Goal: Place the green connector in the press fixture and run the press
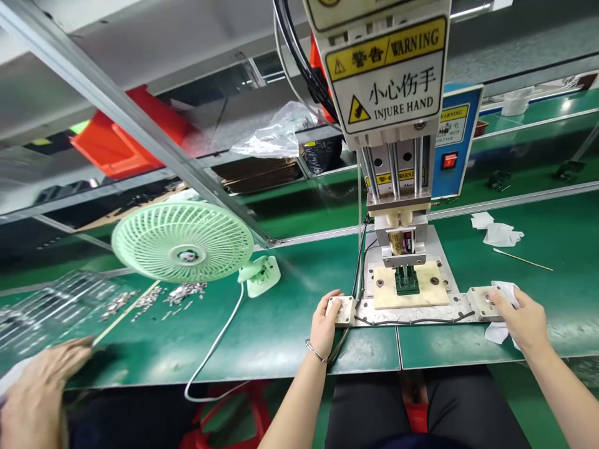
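Bench [281, 324]: green, carried press [402, 249] and fan [182, 240].
Left hand [325, 324]: fingers together, pressed on left button box [344, 310].
Right hand [521, 318]: spread over right button box [484, 302].
Co-worker's hand [42, 380]: far left.

Glossy green mat [281, 337], brushed metal base plate [412, 312] w/ matt cream block [437, 293], pale-green plastic fan [182, 240].

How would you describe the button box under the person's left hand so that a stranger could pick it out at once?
Start at the press with the yellow warning label and drop to its metal base plate. At the plate's left end sits a small beige button box, covered by the left hand. Its twin lies at the right end, under the right hand.
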`<action>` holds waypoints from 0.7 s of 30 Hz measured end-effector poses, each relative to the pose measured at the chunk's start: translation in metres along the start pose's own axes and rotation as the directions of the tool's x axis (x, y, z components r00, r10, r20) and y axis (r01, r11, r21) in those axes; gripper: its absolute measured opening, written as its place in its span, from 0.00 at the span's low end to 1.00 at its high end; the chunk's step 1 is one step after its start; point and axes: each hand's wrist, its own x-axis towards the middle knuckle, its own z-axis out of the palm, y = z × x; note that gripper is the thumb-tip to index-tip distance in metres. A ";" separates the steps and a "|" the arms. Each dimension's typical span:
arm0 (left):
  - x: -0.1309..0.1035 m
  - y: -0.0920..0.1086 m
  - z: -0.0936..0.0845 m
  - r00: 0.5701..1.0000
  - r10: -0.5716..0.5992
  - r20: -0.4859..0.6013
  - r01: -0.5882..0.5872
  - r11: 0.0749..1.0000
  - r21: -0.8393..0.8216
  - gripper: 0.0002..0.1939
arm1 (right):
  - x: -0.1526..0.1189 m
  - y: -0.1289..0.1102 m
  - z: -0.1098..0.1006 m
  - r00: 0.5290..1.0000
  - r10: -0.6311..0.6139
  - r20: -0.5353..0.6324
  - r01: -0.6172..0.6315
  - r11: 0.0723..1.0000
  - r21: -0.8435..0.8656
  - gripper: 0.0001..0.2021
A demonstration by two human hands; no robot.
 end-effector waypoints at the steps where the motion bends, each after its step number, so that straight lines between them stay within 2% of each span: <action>1: 0.000 0.000 0.000 1.000 -0.004 -0.002 0.004 1.000 0.002 0.30 | 0.000 0.000 0.000 1.000 0.012 0.017 -0.012 1.000 0.028 0.33; 5: 0.001 0.001 0.000 1.000 0.002 -0.002 -0.002 1.000 0.004 0.30 | 0.001 -0.002 0.000 0.998 0.035 0.044 -0.040 0.992 0.118 0.31; 11: 0.002 0.001 -0.001 1.000 0.005 0.009 -0.005 1.000 0.012 0.31 | 0.000 -0.014 -0.002 0.992 0.085 0.089 -0.098 0.984 0.150 0.31; 21: 0.000 0.008 0.001 1.000 0.003 -0.012 -0.003 1.000 0.025 0.34 | 0.000 -0.012 0.001 0.994 0.054 0.099 -0.071 0.982 0.174 0.30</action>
